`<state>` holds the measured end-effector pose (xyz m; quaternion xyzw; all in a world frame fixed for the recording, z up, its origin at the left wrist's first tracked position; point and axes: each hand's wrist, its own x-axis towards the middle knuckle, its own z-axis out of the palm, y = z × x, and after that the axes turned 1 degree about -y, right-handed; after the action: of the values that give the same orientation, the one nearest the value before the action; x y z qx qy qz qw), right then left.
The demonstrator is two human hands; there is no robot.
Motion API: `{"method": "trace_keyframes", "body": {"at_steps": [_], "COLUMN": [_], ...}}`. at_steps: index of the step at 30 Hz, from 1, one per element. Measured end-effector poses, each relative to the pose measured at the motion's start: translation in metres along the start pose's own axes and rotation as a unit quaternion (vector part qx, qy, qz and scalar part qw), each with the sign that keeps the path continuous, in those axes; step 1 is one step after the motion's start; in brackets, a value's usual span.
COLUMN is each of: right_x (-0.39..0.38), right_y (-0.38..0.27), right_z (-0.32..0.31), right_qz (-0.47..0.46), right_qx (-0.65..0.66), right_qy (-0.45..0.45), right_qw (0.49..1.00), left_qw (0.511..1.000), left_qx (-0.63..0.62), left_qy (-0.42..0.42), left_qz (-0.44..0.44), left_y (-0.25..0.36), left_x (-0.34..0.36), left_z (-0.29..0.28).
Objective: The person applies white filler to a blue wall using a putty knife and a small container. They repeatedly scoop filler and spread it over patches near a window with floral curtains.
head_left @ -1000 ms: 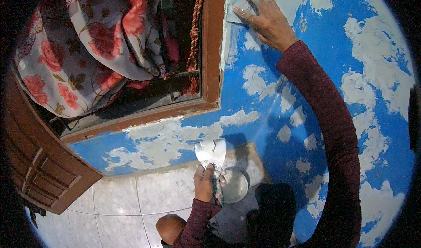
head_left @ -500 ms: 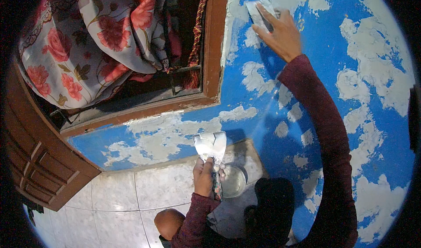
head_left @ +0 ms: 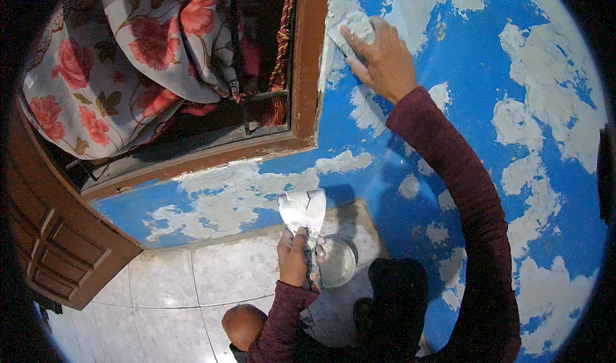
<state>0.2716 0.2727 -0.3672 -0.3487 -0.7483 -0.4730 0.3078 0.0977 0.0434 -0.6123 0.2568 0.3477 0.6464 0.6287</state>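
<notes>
My left hand (head_left: 294, 257) is wrapped round the handle of a putty knife (head_left: 299, 210), whose wide metal blade points up and carries white filler. Up on the blue wall (head_left: 423, 61), my right hand (head_left: 388, 58) presses a flat rectangular scraper (head_left: 351, 32) smeared with white putty. The scraper lies tilted against the wall, close beside the brown window frame (head_left: 307, 106). Its far face is hidden against the wall. Below and just right of the left hand, a round tub (head_left: 337, 264) with pale contents stands on the floor, partly covered by that hand.
Dried-looking white patches (head_left: 221, 199) cover parts of the wall. A flowered curtain (head_left: 154, 39) and a twisted cord (head_left: 282, 42) hang at the barred window. A brown panelled door (head_left: 70, 254) stands at left, above the white floor tiles (head_left: 163, 279).
My right hand and the scraper have moved left and slightly down, nearer the window frame. The left hand still holds the putty knife, nearly in the same place.
</notes>
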Motion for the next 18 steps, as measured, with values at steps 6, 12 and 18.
{"method": "trace_keyframes", "body": {"at_steps": [6, 12, 18], "right_x": [-0.030, 0.022, 0.048], "right_y": [0.010, 0.046, 0.060], "right_z": [-0.011, -0.014, -0.004], "right_qz": [-0.045, -0.128, -0.183], "right_qx": [0.020, 0.049, 0.022], "right_qy": [-0.063, 0.070, 0.063], "right_qw": [0.997, 0.988, 0.981], "left_qw": [1.000, 1.000, 1.000], "left_qx": [-0.003, 0.008, 0.016], "left_qy": [-0.003, -0.008, 0.016], "left_qz": [0.002, 0.004, 0.009], "left_y": [0.003, 0.000, -0.001], "left_x": [0.000, 0.002, 0.004], "left_z": [0.001, 0.002, -0.002]}}
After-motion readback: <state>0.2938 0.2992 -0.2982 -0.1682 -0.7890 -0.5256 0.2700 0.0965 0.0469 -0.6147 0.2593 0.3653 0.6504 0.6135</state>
